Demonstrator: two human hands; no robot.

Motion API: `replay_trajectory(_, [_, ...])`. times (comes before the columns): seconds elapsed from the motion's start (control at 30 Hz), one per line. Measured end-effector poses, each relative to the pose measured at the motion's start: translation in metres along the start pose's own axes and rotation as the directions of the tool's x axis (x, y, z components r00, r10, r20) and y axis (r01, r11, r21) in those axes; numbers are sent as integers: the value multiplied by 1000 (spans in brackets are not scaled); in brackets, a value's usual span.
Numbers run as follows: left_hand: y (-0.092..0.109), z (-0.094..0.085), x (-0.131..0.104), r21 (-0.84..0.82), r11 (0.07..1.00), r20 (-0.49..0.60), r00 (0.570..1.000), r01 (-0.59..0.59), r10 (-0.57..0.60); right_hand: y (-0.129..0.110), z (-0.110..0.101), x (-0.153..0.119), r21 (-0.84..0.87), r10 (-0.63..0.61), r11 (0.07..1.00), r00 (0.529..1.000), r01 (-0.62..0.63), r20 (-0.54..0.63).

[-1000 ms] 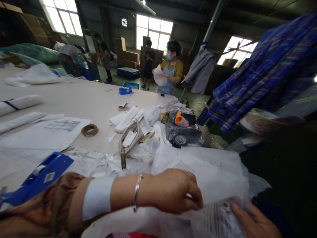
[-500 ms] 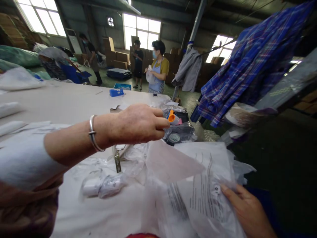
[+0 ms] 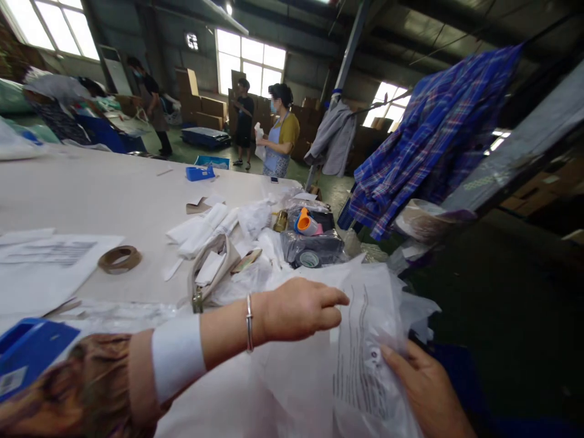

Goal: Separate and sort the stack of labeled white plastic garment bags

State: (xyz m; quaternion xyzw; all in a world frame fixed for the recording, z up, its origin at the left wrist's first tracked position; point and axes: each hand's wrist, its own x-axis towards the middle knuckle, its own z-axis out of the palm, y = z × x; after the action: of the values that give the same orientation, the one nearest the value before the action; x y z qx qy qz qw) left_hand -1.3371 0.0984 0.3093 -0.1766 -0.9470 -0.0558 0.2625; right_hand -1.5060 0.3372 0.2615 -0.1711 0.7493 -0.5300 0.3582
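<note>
Printed clear plastic bags [image 3: 360,359] lie over the near right edge of the white table. My right hand [image 3: 422,377] grips their right side, thumb on top and fingers partly hidden beneath. Over the bags' upper left part is my left hand [image 3: 303,309], palm down, its fingers bent and pressed together near the print. What it may be pinching is too small to tell. Just beyond lie a roll of tape [image 3: 309,260], an orange tool [image 3: 305,221] and a beige pouch [image 3: 212,267].
Brown tape [image 3: 120,260] and printed white bags [image 3: 55,258] lie left. A blue tape dispenser [image 3: 34,356] is near left, another [image 3: 199,173] farther back. A plaid shirt [image 3: 424,140] hangs right. Several people stand or bend beyond the table, one in an apron [image 3: 278,143].
My left hand has moved down and right, from above the table items to over the printed bags. The view has shifted, showing more of the table's left side. My right hand still grips the bags.
</note>
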Motion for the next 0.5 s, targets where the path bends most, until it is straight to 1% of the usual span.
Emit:
replay_trajectory(0.1, [17, 37, 11, -1, 996, -69, 994, 89, -89, 1, 4, -1, -37, -56, 998, 998, 58, 35])
replay_trajectory(0.2, [34, 59, 21, -13, 984, -144, 973, 179, -179, -5, 9, -4, -80, -89, 993, 995, 92, 35])
replay_trajectory(0.27, [41, 66, 27, -35, 980, -201, 959, 196, -199, -10, 13, -7, -71, -95, 993, 995, 98, 37])
replay_trajectory(0.37, [46, 72, 32, -89, 973, -267, 936, 212, -228, -15, 17, -11, -61, -109, 992, 994, 111, 30])
replay_trajectory(0.5, [49, 78, 34, -161, 963, -328, 908, 217, -260, -11, 17, -7, -99, -128, 986, 991, 131, 37])
